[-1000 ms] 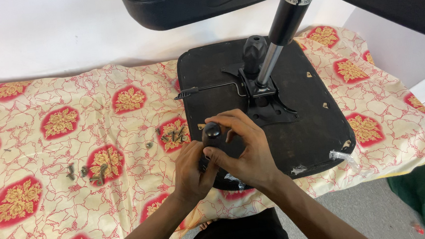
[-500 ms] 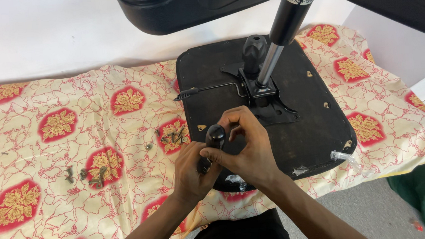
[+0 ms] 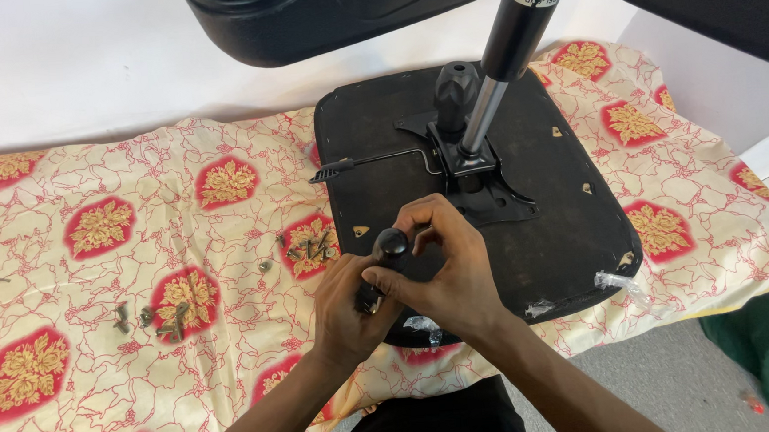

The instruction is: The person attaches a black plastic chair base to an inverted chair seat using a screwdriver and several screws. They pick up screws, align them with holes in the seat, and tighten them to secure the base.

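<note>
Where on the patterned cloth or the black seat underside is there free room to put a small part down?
The cloth is bare at far left, beyond the screw pile. The seat base is bare on its right half, between the mounting plate and its edge. It is crowded around both hands, left and right, and the screws.

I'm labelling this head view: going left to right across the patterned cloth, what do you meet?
Small screw cluster → second screw cluster → left hand → black knob → right hand → plastic scrap on the seat's corner.

Bright, even light; sharp, soft shadows.
</note>
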